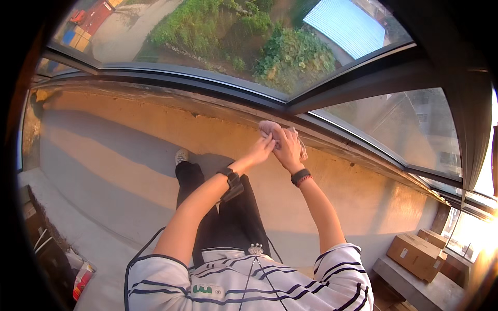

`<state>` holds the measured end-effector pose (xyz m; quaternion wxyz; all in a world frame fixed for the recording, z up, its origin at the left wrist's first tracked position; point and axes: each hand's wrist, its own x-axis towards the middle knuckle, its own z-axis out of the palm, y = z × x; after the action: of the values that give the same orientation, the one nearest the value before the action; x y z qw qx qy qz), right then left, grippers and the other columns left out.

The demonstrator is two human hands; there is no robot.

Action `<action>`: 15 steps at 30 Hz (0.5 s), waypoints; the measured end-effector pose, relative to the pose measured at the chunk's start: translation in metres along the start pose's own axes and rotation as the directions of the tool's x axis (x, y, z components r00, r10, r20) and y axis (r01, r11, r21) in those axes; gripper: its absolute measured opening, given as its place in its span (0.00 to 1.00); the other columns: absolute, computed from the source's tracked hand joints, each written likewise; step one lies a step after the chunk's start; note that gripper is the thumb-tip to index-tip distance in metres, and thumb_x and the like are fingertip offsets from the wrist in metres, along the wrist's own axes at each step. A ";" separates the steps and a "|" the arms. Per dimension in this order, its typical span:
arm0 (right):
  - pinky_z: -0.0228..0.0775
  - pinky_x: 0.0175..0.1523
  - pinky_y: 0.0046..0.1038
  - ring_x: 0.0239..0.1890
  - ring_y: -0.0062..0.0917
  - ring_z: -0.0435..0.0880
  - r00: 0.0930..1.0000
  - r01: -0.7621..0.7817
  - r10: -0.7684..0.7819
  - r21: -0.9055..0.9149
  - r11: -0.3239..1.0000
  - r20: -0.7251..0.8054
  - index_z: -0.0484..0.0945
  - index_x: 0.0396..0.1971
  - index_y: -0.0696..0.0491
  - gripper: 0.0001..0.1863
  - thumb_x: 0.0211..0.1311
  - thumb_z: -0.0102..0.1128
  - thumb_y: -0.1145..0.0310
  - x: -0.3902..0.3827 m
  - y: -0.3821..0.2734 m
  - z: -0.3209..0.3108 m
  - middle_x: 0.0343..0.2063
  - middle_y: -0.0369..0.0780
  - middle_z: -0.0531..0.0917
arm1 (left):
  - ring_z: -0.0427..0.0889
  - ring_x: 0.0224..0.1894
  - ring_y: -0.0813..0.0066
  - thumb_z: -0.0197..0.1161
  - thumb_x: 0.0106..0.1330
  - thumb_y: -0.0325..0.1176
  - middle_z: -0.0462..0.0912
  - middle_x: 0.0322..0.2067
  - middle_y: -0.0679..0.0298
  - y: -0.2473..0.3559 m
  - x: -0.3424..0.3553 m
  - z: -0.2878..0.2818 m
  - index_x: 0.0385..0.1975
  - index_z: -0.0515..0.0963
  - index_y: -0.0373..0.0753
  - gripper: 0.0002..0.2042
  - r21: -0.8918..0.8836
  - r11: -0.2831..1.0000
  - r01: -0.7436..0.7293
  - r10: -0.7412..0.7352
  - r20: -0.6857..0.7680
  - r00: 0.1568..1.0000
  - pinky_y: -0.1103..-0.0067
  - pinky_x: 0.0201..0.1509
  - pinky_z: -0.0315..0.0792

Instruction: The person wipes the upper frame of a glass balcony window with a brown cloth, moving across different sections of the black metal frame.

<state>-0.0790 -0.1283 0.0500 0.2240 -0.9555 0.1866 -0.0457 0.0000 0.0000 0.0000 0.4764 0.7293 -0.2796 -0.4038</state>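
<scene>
A crumpled pinkish cloth (268, 127) is bunched up between my two hands, close to the window sill ahead of me. My left hand (261, 150) pinches the cloth's near left side with its fingertips. Wrapped over the cloth from the right is my right hand (288, 150), and a fold of it sticks out past those fingers. The hands touch or nearly touch each other at the fingers. Both wrists wear dark bands.
Dark window frames (207, 88) run along the ledge ahead, with a glass pane (404, 122) to the right. A low plastered wall (337, 176) stands below. Cardboard boxes (415, 254) sit on a slab at the lower right. A red package (83, 280) lies at the lower left.
</scene>
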 end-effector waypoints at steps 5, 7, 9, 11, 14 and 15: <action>0.68 0.56 0.37 0.52 0.38 0.74 0.954 -0.027 0.065 0.131 0.991 -0.291 0.72 0.56 0.43 0.38 0.36 0.67 0.73 -0.057 -0.071 -0.102 0.50 0.40 0.77 | 0.72 0.53 0.50 0.55 0.67 0.39 0.71 0.49 0.50 0.119 -0.092 -0.006 0.64 0.63 0.41 0.25 0.070 0.977 -0.199 0.205 -0.079 0.976 0.68 0.54 0.68; 0.68 0.56 0.37 0.51 0.37 0.75 0.862 0.029 0.032 0.112 0.993 -0.505 0.73 0.55 0.44 0.37 0.35 0.67 0.74 -0.036 -0.080 -0.146 0.50 0.41 0.77 | 0.72 0.53 0.53 0.57 0.66 0.34 0.69 0.49 0.52 0.179 -0.080 -0.017 0.63 0.64 0.40 0.24 0.084 0.934 -0.347 0.355 -0.125 0.927 0.70 0.56 0.68; 0.69 0.56 0.36 0.51 0.38 0.76 0.734 0.118 -0.023 0.095 0.988 -0.679 0.74 0.55 0.47 0.35 0.38 0.67 0.74 -0.013 -0.102 -0.183 0.50 0.42 0.77 | 0.72 0.51 0.54 0.59 0.64 0.28 0.67 0.50 0.54 0.238 -0.079 -0.036 0.60 0.66 0.40 0.23 0.157 0.829 -0.537 0.558 -0.308 0.771 0.69 0.56 0.68; 0.67 0.56 0.38 0.52 0.40 0.74 0.636 0.212 -0.068 0.090 0.973 -0.768 0.74 0.54 0.49 0.32 0.42 0.67 0.72 0.015 -0.128 -0.213 0.51 0.44 0.75 | 0.72 0.51 0.54 0.59 0.62 0.23 0.65 0.52 0.53 0.281 -0.067 -0.062 0.57 0.69 0.40 0.22 0.225 0.719 -0.658 0.676 -0.448 0.585 0.70 0.52 0.71; 0.66 0.56 0.40 0.53 0.43 0.72 0.458 0.208 -0.125 -0.031 0.978 -0.880 0.74 0.54 0.50 0.30 0.45 0.68 0.71 0.064 -0.153 -0.229 0.53 0.47 0.73 | 0.75 0.49 0.57 0.60 0.60 0.20 0.68 0.51 0.54 0.327 -0.048 -0.105 0.53 0.72 0.40 0.20 0.395 0.633 -0.666 0.761 -0.476 0.440 0.72 0.47 0.73; 0.64 0.57 0.42 0.53 0.45 0.71 0.449 0.156 -0.111 -0.044 0.987 -0.886 0.73 0.53 0.51 0.30 0.45 0.68 0.70 0.077 -0.158 -0.230 0.54 0.48 0.71 | 0.76 0.47 0.56 0.60 0.59 0.20 0.69 0.50 0.54 0.328 -0.039 -0.115 0.51 0.73 0.40 0.19 0.386 0.653 -0.652 0.749 -0.457 0.479 0.71 0.44 0.75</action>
<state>0.0068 -0.1204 0.3264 0.1111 -0.7992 0.1989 -0.5562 0.0706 -0.0433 0.3393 0.6003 0.6712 -0.4246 0.0939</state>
